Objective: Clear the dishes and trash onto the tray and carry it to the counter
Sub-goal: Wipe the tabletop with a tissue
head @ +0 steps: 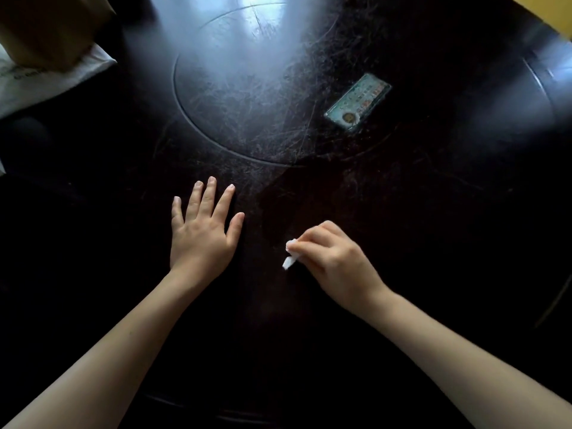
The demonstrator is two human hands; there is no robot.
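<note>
My left hand (202, 233) lies flat on the dark round table (402, 212), fingers spread, holding nothing. To its right, my right hand (334, 261) is closed around a small crumpled white tissue (290, 253); part of the tissue sticks out past my fingers, close to the tabletop. No tray and no dishes are in view.
A small card in a clear sleeve (357, 102) lies on the table beyond my right hand, beside the round inset ring (182, 97). At the far left edge sits a white printed bag (46, 82) with a brown box (52, 29) on it.
</note>
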